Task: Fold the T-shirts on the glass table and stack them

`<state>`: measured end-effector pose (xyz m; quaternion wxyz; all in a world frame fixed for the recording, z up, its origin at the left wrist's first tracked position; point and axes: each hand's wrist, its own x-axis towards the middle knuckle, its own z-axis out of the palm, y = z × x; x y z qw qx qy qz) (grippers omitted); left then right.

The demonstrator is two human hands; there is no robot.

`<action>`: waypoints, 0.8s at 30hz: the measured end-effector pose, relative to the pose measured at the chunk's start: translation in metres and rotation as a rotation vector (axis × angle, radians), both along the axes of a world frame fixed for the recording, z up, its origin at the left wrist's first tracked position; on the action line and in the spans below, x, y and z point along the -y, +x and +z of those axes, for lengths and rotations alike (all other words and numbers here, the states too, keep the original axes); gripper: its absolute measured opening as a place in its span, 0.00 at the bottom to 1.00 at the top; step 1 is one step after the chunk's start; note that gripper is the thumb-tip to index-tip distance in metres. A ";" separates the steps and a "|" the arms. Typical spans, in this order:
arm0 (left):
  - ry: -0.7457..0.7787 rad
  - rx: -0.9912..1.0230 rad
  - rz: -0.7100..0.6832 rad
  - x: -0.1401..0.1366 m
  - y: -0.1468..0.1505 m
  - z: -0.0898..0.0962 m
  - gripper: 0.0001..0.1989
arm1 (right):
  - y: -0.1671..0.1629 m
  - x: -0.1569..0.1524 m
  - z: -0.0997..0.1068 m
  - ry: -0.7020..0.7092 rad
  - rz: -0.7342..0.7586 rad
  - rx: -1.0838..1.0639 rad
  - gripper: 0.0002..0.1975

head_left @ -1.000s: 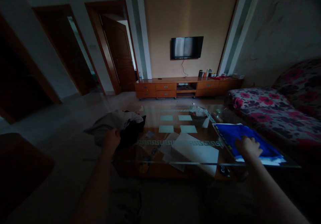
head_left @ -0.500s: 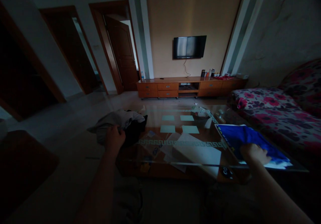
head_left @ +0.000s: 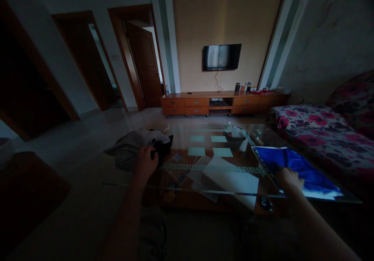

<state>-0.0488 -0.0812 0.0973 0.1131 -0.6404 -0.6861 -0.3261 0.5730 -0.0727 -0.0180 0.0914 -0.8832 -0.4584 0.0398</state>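
A blue piece of fabric with white along its edges (head_left: 304, 171) lies flat on the right end of the glass coffee table (head_left: 178, 189). My right hand (head_left: 290, 180) rests on its near left part, palm down, fingers bent and partly hidden; the cloth is not bunched up in it. On the table's left end is a heap of grey clothing (head_left: 131, 148) with black cloth (head_left: 163, 146) beside it. My left hand (head_left: 147, 159) is in front of this heap, its fingers loosely curved with a gap to the thumb. I see nothing held there.
Under the glass are white sheets (head_left: 230, 179) and a dark round item (head_left: 265, 203). A clear plastic bag (head_left: 233, 130) sits at the table's far side. Beyond stand a long wooden TV cabinet (head_left: 197, 106) and, to the right, a flowered sofa (head_left: 315, 128).
My left hand has shifted right, across the front of the clothing heap. My right hand has slid slightly left over the blue fabric, which stays in place. The view has tilted up a little.
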 end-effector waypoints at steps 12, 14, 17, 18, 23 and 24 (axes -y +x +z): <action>0.005 0.051 -0.133 0.001 0.019 0.002 0.09 | -0.039 -0.006 0.058 0.166 -0.154 0.045 0.22; 0.021 0.118 -0.207 0.005 0.030 0.010 0.08 | -0.051 -0.003 0.080 0.226 -0.129 0.047 0.22; -0.013 0.268 -0.414 0.019 0.057 0.029 0.08 | -0.077 0.012 0.123 0.332 0.050 -0.058 0.19; -0.048 0.315 -0.503 0.027 0.067 0.037 0.09 | -0.087 0.021 0.139 0.390 0.132 -0.115 0.18; -0.181 0.377 -0.843 0.073 0.124 0.071 0.12 | -0.135 0.077 0.216 0.632 0.613 -0.538 0.22; -0.188 0.390 -0.882 0.082 0.133 0.075 0.14 | -0.143 0.088 0.226 0.641 0.672 -0.614 0.22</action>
